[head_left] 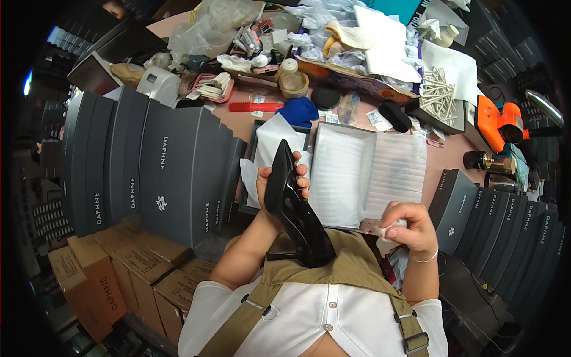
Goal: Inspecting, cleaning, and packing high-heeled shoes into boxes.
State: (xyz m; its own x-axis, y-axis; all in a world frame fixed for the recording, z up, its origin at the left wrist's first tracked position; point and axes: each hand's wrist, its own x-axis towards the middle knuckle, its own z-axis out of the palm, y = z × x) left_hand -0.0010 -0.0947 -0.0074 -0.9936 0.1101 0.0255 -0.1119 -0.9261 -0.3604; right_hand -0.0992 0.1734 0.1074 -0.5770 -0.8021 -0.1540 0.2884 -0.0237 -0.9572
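Observation:
My left hand is wrapped round a glossy black pointed high-heeled shoe. The shoe is held toe up and away from me, its heel end near my khaki apron. Off to the right, my right hand pinches a crumpled white wipe, apart from the shoe. Just beyond the shoe lies an open grey shoebox with white tissue paper in it. To its right is an open flat box with white, ribbed sheets, close to my right hand.
Grey shoeboxes stand at left, with more grey shoeboxes at right. Brown cartons sit lower left. Along the back are a red comb, a blue cloth, a box of white sticks and an orange tool.

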